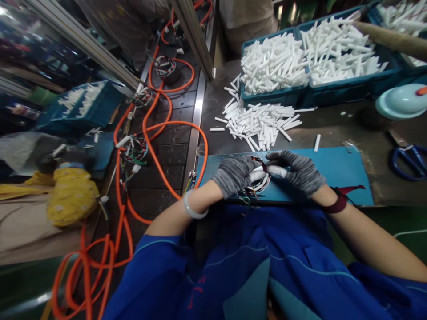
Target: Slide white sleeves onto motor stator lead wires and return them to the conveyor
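Gripping a coil [265, 183] of mixed wires at the near edge of the blue mat [343, 169], left of its middle, with the gloved left hand [236, 174] closed on the coil's left side. Touching its right side with bent fingers of the gloved right hand [298, 173]; cannot tell whether gripping there too. Wearing a pale bangle [195, 208] on the left wrist and a maroon band [336, 202] on the right.

Just beyond the mat, on the tabletop [216, 100], can see a loose heap of white tubes [267, 120], with a single tube [317, 143] at the mat's far edge. Farther beyond the mat, can see blue bins [278, 96] piled with similar tubes. Right of the mat, can see blue-handled scissors [407, 148], and beyond them a cup [400, 104] with a pale blue lid. Left of the mat, can see a dark track [173, 160] carrying orange hose [206, 146] and more coils [171, 76]. Well left of the mat, can also see another person's yellow sleeve [71, 195].
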`<state>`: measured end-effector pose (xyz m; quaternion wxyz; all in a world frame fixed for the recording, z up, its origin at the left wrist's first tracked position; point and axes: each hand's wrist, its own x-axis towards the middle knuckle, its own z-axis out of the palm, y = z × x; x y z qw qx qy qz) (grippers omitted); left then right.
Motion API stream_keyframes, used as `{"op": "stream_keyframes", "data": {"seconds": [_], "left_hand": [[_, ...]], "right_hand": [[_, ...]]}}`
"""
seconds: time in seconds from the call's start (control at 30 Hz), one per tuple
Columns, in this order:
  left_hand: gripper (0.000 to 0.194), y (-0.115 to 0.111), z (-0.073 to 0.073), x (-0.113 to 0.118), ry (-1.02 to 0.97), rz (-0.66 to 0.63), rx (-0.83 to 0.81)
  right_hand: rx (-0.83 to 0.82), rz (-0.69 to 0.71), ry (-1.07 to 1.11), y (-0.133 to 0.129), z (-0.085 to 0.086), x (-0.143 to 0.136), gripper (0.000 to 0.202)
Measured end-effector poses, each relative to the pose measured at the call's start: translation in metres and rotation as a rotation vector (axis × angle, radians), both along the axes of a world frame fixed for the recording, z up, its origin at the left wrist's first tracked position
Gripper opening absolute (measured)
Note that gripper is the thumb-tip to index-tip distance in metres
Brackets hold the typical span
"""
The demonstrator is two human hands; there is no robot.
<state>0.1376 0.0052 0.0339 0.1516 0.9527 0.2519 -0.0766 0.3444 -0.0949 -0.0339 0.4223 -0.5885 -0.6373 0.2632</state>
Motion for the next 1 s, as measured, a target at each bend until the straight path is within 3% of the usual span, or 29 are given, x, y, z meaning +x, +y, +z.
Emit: {"op": "stream_keyframes", "data": {"seconds": [0.07, 0.13, 0.2, 0.3, 0.37, 0.47, 0.57, 0.7, 1.0], "left_hand": [[0.068, -0.004, -0.005, -0.026, -0.096, 0.048, 0.035], [0.094, -0.008, -0.014, -0.055, -0.155, 0.011, 0.037], [0.085, -0.011, -0.027, -0.080, -0.182, -0.074, 0.023], [0.055, -0.016, -0.045, -0.096, -0.183, -0.043, 0.062], [0.052, -0.019, -0.047, -0.092, -0.154, 0.066, 0.064], [0.055, -0.016, -0.035, -0.072, -0.137, 0.232, -0.083], [0.066, -0.011, -0.019, -0.053, -0.279, 0.313, -0.490], [0.074, -0.012, -0.015, -0.049, -0.545, 0.408, -1.023], [0.055, -0.009, -0.015, -0.051, -0.503, 0.534, -1.204]], "right_hand": [[-0.026, -0.050, -0.014, -0.018, 0.007, -0.008, 0.036], [0.011, 0.072, -0.076, -0.036, 0.010, -0.022, 0.042], [0.119, 0.162, -0.196, -0.049, 0.006, -0.040, 0.048], [0.287, 0.005, -0.444, -0.054, -0.008, -0.064, 0.032], [0.296, -0.069, -0.523, -0.048, -0.014, -0.069, 0.025], [0.198, -0.051, -0.435, -0.025, -0.015, -0.055, 0.032], [0.106, -0.013, -0.281, 0.001, -0.010, -0.028, 0.037], [0.184, -0.005, -0.248, 0.015, -0.005, -0.007, 0.033], [0.113, 0.016, -0.123, 0.015, -0.005, -0.005, 0.033]]}}
